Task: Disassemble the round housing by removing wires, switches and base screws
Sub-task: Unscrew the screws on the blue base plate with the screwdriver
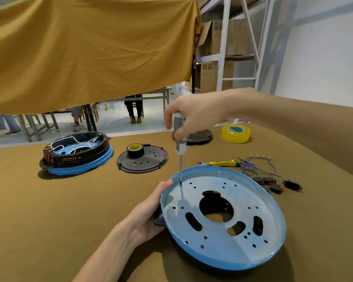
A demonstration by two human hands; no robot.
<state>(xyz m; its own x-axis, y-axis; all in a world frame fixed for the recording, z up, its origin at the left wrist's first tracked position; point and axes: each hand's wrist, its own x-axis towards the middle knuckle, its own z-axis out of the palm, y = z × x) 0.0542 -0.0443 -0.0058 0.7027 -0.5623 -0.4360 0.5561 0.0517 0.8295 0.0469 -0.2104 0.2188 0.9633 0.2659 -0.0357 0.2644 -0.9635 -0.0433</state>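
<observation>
A round housing (222, 216) with a blue-rimmed metal base plate full of holes lies tilted on the brown cloth at the near right. My left hand (149, 212) grips its left edge, thumb on the rim. My right hand (189, 117) holds a grey-handled screwdriver (180, 147) upright, its tip set on a screw near the plate's upper left. Removed blue wires (253, 166) and red-and-black switches (271, 183) lie just beyond the housing on the right.
A second housing (77, 155), wired, sits at the far left. A black round cover (147, 161) carries a roll of black tape (135, 150). Yellow-handled cutters (220, 163), a yellow tape roll (235, 133) and another black cover (200, 136) lie further back. A mustard cloth (90, 47) hangs overhead.
</observation>
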